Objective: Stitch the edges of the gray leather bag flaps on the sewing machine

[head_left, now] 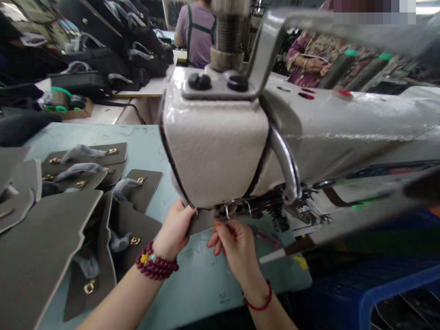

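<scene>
A grey-brown leather piece point(201, 221) lies under the head of a white sewing machine point(220, 137), near the needle area point(237, 208). My left hand point(173, 229), with a dark red bead bracelet on the wrist, grips the piece's left edge. My right hand point(235, 247), with a red cord on its wrist, pinches the same piece from the front, fingers closed just below the presser foot. The machine head hides the fingertips and most of the piece.
A stack of grey-brown leather pieces point(51, 238) with gold clasps lies on the light blue table point(192, 284) at left. Black bags point(113, 50) and thread spools point(62, 98) stand behind. Two people work at the back. A blue crate point(378, 293) sits lower right.
</scene>
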Demonstrator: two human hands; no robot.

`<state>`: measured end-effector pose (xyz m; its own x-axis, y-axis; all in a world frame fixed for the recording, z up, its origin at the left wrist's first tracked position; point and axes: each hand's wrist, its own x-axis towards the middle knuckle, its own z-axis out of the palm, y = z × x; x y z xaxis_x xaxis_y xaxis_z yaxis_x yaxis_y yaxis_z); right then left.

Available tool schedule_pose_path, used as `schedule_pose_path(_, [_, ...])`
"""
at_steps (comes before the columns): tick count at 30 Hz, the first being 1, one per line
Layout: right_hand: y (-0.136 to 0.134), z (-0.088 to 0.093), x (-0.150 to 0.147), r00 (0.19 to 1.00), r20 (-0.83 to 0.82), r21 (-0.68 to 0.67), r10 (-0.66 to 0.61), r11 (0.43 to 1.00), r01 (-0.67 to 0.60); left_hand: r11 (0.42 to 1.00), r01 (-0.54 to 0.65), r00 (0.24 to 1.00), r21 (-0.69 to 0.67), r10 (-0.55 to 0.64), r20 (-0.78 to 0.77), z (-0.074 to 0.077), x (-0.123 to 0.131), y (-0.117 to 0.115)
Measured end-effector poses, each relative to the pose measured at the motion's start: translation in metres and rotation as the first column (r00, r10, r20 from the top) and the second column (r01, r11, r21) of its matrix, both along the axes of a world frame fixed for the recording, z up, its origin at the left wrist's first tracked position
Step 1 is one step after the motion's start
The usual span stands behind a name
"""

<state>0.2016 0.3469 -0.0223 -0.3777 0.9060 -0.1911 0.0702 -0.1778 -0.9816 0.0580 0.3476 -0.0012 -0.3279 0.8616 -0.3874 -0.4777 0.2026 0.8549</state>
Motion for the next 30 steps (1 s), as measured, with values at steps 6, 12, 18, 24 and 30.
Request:
schedule_pose_path(6, [-0.003,-0.009,-0.002,0.998,-0.044,-0.039,-0.037,0.999,0.035,0.999,0.033,0.994,0.025,-0.031,-0.107,0.007,0.002,0.003])
schedule_pose_path(12, [-0.006,-0.011,-0.001,0.998,-0.057,-0.009,-0.028,1.000,0.028,0.998,0.067,0.991,0.017,-0.065,-0.120,0.007,-0.001,0.002])
schedule_pose_path(18, [-0.008,-0.002,-0.003,0.999,-0.011,0.037,-0.046,0.998,0.046,0.977,0.214,0.967,0.023,-0.208,-0.148,0.001,-0.013,-0.015])
schedule_pose_path(24, [-0.008,0.002,-0.003,0.997,0.030,0.061,-0.069,0.996,0.068,0.941,0.324,0.944,-0.093,-0.328,-0.028,-0.013,-0.019,-0.024])
schedule_pose_path(30, [-0.006,0.003,-0.002,0.998,0.025,0.066,-0.057,0.996,0.055,0.883,0.445,0.887,-0.150,-0.458,-0.057,-0.007,-0.022,-0.016])
